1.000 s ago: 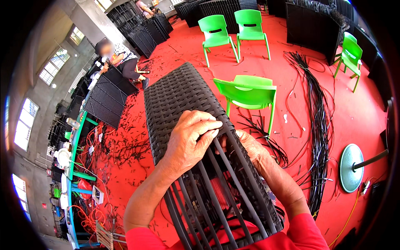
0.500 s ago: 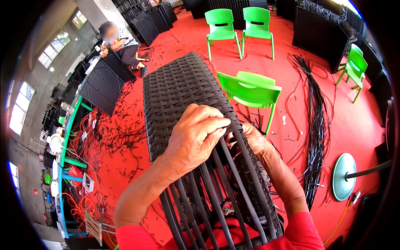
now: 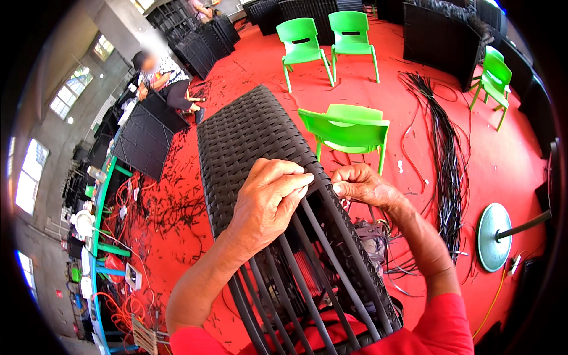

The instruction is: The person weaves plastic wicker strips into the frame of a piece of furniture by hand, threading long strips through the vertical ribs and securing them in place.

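A long, partly woven dark brown wicker piece [image 3: 251, 136] stretches away from my body. Its far part is covered in tight weave; nearer me, bare lengthwise bars [image 3: 316, 278] show with gaps between them. My left hand [image 3: 266, 198] rests over the weave's near edge, thumb and fingers pinched on a dark flat weaving strip at the right side. Just beyond the piece's right edge, my right hand [image 3: 370, 188] is closed in a pinch, thumb against index finger. What lies between those right fingertips is too small to make out.
A green chair [image 3: 349, 131] stands beyond my right hand, with more green chairs [image 3: 352, 36] behind. Long black strips [image 3: 438, 160] lie bundled on the red floor [image 3: 408, 195] near a round stand base [image 3: 494, 236]. A seated person [image 3: 168, 83] works at far left, beside a long bench [image 3: 102, 204].
My right hand has come out from behind the piece's right edge and now pinches beside it. My left hand keeps its hold at the weave's edge. The view has shifted slightly.
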`<move>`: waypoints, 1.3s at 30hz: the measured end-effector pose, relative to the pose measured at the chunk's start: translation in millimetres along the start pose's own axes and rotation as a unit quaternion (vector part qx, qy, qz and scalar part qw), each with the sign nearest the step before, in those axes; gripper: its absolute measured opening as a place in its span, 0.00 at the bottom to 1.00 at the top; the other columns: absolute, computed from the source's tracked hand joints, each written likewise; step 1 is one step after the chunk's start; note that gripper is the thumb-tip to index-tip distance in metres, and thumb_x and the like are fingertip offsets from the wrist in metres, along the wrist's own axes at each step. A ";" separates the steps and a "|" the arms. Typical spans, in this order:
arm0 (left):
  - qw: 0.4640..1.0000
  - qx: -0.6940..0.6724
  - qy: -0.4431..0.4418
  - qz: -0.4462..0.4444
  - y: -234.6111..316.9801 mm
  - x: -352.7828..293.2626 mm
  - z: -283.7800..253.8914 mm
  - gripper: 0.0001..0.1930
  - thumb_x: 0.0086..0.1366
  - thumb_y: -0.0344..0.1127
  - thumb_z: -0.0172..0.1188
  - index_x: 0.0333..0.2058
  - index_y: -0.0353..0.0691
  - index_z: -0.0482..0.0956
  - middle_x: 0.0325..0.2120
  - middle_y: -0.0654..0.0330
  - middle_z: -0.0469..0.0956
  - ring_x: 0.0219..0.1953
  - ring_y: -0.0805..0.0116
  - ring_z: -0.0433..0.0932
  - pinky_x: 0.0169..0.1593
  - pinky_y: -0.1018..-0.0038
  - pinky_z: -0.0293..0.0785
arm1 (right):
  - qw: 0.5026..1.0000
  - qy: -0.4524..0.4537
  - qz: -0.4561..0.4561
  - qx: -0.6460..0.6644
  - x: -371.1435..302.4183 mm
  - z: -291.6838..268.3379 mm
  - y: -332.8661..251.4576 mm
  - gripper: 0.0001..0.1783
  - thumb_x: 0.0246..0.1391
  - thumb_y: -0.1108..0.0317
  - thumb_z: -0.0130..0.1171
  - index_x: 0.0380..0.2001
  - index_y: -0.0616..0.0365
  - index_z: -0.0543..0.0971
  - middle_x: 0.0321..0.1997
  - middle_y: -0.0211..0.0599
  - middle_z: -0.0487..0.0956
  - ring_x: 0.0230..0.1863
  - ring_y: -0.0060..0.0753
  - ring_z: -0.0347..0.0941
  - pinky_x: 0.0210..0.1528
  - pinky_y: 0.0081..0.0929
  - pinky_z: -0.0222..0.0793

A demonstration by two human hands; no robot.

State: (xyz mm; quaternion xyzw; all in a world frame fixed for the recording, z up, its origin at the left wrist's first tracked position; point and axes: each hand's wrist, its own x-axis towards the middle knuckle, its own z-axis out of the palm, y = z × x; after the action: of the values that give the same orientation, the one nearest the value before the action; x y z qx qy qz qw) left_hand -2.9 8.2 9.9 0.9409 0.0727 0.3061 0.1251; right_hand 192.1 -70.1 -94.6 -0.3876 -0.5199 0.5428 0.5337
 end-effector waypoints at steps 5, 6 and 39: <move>1.000 0.002 -0.015 -0.016 0.5 -1.5 -0.1 0.09 0.52 0.25 0.58 0.34 0.38 0.78 0.32 0.59 0.74 0.36 0.65 0.71 0.41 0.73 0.67 | 0.951 -0.021 0.035 -0.307 -1.1 -10.4 -50.2 0.27 0.49 0.44 0.53 0.16 0.60 0.74 0.12 0.22 0.62 0.19 0.16 0.57 0.20 0.23 0.53; 1.000 0.005 -0.014 -0.014 0.7 -1.3 0.6 0.09 0.52 0.26 0.58 0.34 0.38 0.78 0.32 0.59 0.74 0.36 0.65 0.71 0.41 0.74 0.67 | 0.943 -0.002 0.058 -0.328 -0.1 -12.6 -57.4 0.28 0.48 0.43 0.54 0.15 0.61 0.74 0.12 0.22 0.62 0.19 0.17 0.57 0.20 0.23 0.53; 0.875 -0.432 -0.155 -0.152 -24.6 7.1 -18.5 0.15 0.60 0.40 0.52 0.20 0.36 0.71 0.29 0.60 0.71 0.33 0.74 0.67 0.41 0.76 0.62 | 0.662 0.517 0.158 -0.519 -292.1 -170.9 140.2 0.18 0.52 0.56 0.49 0.20 0.61 0.70 0.21 0.48 0.70 0.27 0.51 0.67 0.28 0.43 0.58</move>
State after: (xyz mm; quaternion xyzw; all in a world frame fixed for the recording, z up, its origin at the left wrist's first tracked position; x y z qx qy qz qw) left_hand -9.7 36.8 21.4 0.8059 0.0545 0.1346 0.5739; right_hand 372.0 -315.9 -298.1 -0.8962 -0.2893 -0.0267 0.3352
